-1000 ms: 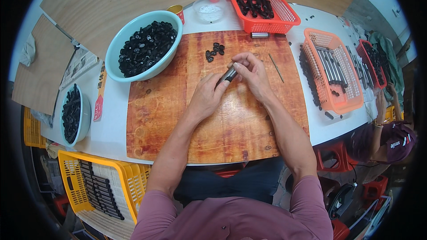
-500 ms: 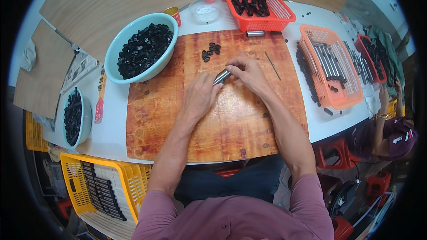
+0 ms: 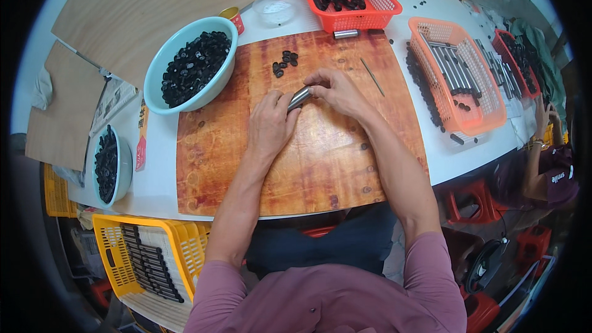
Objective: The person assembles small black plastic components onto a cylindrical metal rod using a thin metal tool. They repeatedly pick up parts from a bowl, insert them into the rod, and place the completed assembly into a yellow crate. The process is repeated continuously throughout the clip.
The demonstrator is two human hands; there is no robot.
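A short shiny metal tube [image 3: 299, 97] is held between my two hands above the middle of the wooden board [image 3: 320, 172]. My left hand [image 3: 270, 123] is closed around its near end, which the fingers partly hide. At the far end, my right hand [image 3: 336, 92] pinches the tube with thumb and fingertips; whether a small part is also in that pinch, I cannot tell. Just beyond my hands lies a small group of black plastic caps [image 3: 285, 62]. A thin rod [image 3: 372, 77] rests on the board to the right of my right hand.
Black pieces fill a large light-blue bowl [image 3: 228, 74] at left and a smaller bowl [image 3: 123, 172]. A red basket [image 3: 345, 21] stands at the back; an orange basket [image 3: 487, 124] of tubes is right. A yellow crate [image 3: 196, 246] sits lower left. Another person's arm [image 3: 535, 163] shows at far right.
The whole view has shifted slightly. Both hands still hold the metal tube over the board, with only a small change in their grip.
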